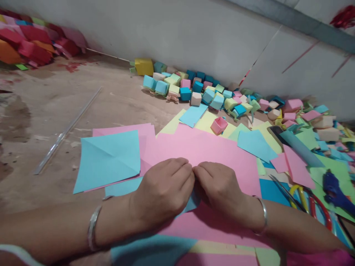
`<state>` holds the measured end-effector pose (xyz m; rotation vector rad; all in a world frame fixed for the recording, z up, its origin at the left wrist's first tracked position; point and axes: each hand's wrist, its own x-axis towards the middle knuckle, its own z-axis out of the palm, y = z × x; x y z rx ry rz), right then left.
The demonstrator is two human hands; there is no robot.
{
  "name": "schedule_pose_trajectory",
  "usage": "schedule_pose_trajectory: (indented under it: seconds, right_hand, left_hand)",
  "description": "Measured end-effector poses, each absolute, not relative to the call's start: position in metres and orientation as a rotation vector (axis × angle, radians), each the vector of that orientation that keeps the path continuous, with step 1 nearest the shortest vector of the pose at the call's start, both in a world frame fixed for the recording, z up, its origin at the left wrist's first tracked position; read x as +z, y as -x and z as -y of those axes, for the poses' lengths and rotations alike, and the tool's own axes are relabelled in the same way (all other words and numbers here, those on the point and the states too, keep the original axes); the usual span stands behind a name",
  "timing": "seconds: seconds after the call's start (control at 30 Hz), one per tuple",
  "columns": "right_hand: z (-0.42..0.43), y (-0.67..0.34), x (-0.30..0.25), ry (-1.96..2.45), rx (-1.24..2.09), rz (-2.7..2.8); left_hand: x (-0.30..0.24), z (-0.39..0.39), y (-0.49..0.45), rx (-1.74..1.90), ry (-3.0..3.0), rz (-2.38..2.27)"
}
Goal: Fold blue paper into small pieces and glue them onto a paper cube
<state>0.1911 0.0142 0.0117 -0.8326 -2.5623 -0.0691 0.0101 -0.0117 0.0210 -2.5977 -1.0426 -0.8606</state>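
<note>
Side by side at the centre, my left hand [166, 190] and my right hand [219, 186] are both closed, fingertips meeting. They pinch a piece of light blue paper [191, 204]; most of it is hidden under the fingers. Beneath them lies a large pink sheet [210, 147]. A light blue sheet with crossing creases [111, 157] rests to the left, on top of other pink paper. Beyond my hands a small open pink paper box [219, 125] stands on pale yellow paper.
Several small folded paper boxes [196, 87] line the wall. Scissors [298, 197] and a dark blue tool, perhaps a glue gun [332, 186], lie right among paper pieces. A clear stick [69, 129] lies left. Red and orange paper boxes [36, 44] are piled far left.
</note>
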Motion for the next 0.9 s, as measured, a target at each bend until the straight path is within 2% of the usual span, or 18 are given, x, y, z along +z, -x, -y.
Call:
schedule_pose_trajectory:
  seconds: [0.17, 0.3, 0.5, 0.9]
  right_hand:
    - [-0.014, -0.193, 0.011, 0.776, -0.024, 2.569]
    - [-0.013, -0.193, 0.006, 0.769, 0.026, 2.644]
    - [-0.011, -0.19, 0.003, 0.848, -0.151, 2.769]
    - [-0.013, -0.19, 0.006, 0.597, -0.247, 2.699]
  left_hand:
    - [0.02, 0.013, -0.01, -0.621, 2.745, 1.445]
    - [0.016, 0.011, -0.008, -0.6, 2.795, 1.415]
    - [0.011, 0.006, -0.006, -0.493, 2.758, 1.505]
    - [0.019, 0.01, -0.011, -0.525, 2.679, 1.05]
